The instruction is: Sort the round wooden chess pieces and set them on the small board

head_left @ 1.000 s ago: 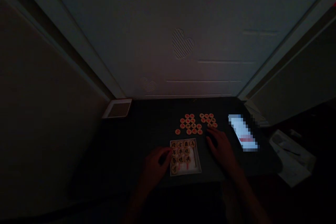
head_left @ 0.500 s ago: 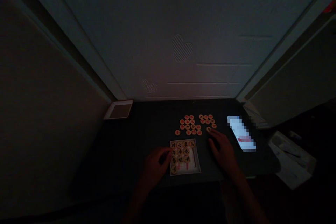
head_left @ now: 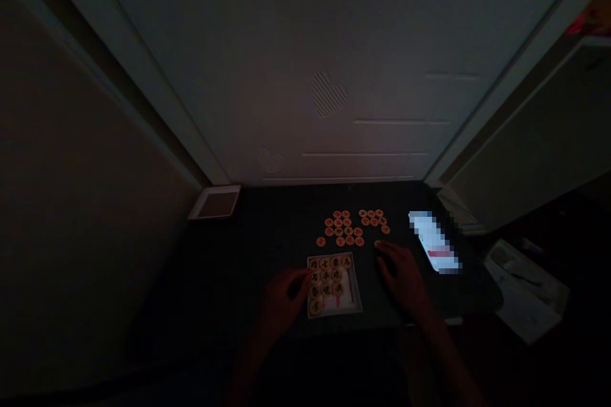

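It is very dark. A small square tray [head_left: 354,302] on a black table [head_left: 267,235] holds several round wooden chess pieces [head_left: 326,276] with dark characters. My left hand [head_left: 281,299] rests at the tray's left edge, its fingers curled against the rim. Beyond the tray lie two clusters of loose pieces with red characters, one on the left [head_left: 342,229] and one on the right [head_left: 373,219]. My right hand [head_left: 401,273] lies to the right of the tray, with its fingertips pinched on a single loose piece [head_left: 377,243] just below the right cluster.
A lit phone screen [head_left: 433,241] lies right of my right hand. A shallow light-rimmed box lid [head_left: 214,202] sits at the table's back left corner. A pale wall with heart shapes [head_left: 328,94] rises behind. Papers [head_left: 525,292] lie off the table's right side.
My right hand has drawn one piece out of the right cluster and toward me. My left hand has stayed at the tray. The view has drifted slightly.
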The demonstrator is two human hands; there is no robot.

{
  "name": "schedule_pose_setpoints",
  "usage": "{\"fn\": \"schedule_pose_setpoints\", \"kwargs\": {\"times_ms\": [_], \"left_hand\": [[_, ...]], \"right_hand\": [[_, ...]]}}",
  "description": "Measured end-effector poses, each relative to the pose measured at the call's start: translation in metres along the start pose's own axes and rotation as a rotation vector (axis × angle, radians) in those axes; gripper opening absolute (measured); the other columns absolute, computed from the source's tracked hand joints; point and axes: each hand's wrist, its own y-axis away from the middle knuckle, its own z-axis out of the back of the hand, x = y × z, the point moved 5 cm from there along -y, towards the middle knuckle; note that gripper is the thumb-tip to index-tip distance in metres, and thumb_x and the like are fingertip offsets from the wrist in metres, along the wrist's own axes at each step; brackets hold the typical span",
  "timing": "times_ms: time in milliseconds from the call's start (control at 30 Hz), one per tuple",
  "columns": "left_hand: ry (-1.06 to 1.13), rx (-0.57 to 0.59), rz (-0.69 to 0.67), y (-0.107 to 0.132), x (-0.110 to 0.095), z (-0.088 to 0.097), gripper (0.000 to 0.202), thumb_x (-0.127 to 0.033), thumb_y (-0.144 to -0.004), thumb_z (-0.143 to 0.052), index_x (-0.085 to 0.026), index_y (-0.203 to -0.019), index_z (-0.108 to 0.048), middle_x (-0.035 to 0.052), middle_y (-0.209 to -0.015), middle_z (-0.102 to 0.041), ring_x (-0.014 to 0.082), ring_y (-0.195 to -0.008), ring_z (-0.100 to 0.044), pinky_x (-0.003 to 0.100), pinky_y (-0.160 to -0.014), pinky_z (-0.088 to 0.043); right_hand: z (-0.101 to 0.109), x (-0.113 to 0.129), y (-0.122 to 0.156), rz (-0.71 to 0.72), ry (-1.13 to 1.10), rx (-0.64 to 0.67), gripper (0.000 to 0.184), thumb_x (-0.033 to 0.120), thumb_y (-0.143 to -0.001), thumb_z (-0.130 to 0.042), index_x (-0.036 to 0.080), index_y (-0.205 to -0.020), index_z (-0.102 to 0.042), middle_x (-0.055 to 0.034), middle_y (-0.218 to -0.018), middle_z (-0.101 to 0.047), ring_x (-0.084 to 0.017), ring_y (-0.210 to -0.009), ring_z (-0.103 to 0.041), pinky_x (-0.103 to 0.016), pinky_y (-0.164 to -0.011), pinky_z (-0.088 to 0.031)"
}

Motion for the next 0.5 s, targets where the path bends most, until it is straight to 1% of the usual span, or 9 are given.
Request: {"fn": "schedule_pose_setpoints", "kwargs": {"times_ms": [133, 200, 300, 400, 500], "left_hand": [[0.038, 0.012, 0.035, -0.002, 0.0, 0.001, 0.023, -0.038, -0.094, -0.057, -0.025, -0.103, -0.074, 0.0029, -0.095, -0.078, 0.0192, -0.082, -0.073, 0.031, -0.077, -0.059], [0.057, 0.01, 0.039, -0.003, -0.001, 0.003, 0.024, -0.039, -0.094, -0.056, -0.025, -0.103, -0.074, 0.0026, -0.092, -0.078, 0.0191, -0.08, -0.073, 0.031, -0.075, -0.059], [0.081, 0.001, 0.029, -0.003, -0.004, 0.004, 0.025, -0.04, -0.094, -0.056, -0.025, -0.104, -0.074, 0.0028, -0.093, -0.079, 0.0198, -0.081, -0.073, 0.031, -0.074, -0.059], [0.085, -0.013, 0.0, -0.002, -0.015, 0.002, 0.023, -0.038, -0.094, -0.057, -0.025, -0.102, -0.074, 0.003, -0.094, -0.079, 0.0197, -0.081, -0.073, 0.031, -0.075, -0.059], [0.093, -0.003, -0.066, -0.003, -0.035, -0.002, 0.021, -0.034, -0.093, -0.058, -0.025, -0.098, -0.075, 0.0028, -0.092, -0.078, 0.0186, -0.079, -0.072, 0.03, -0.075, -0.059]], "right_hand": [[0.003, -0.004, 0.004, -0.058, -0.04, -0.023, 0.031, 0.046, -0.097, -0.056, 0.024, -0.113, -0.072, -0.011, -0.115, -0.071, -0.028, -0.108, -0.065, -0.049, -0.096, -0.053], [0.003, -0.006, 0.002, -0.073, -0.045, -0.025, 0.033, 0.048, -0.096, -0.057, 0.023, -0.112, -0.071, -0.0104, -0.113, -0.073, -0.028, -0.105, -0.067, -0.05, -0.095, -0.053], [0.003, -0.006, -0.002, -0.075, -0.067, 0.008, 0.032, 0.048, -0.096, -0.057, 0.024, -0.112, -0.072, -0.009, -0.108, -0.075, -0.028, -0.1, -0.068, -0.05, -0.091, -0.055], [0.006, -0.003, -0.002, -0.087, -0.091, 0.024, 0.032, 0.048, -0.095, -0.058, 0.024, -0.109, -0.073, -0.0093, -0.104, -0.076, -0.028, -0.096, -0.07, -0.048, -0.086, -0.057], [0.009, 0.003, 0.003, -0.102, -0.121, 0.021, 0.031, 0.048, -0.094, -0.06, 0.024, -0.108, -0.073, -0.0093, -0.105, -0.076, -0.027, -0.097, -0.07, -0.046, -0.086, -0.058]]}}
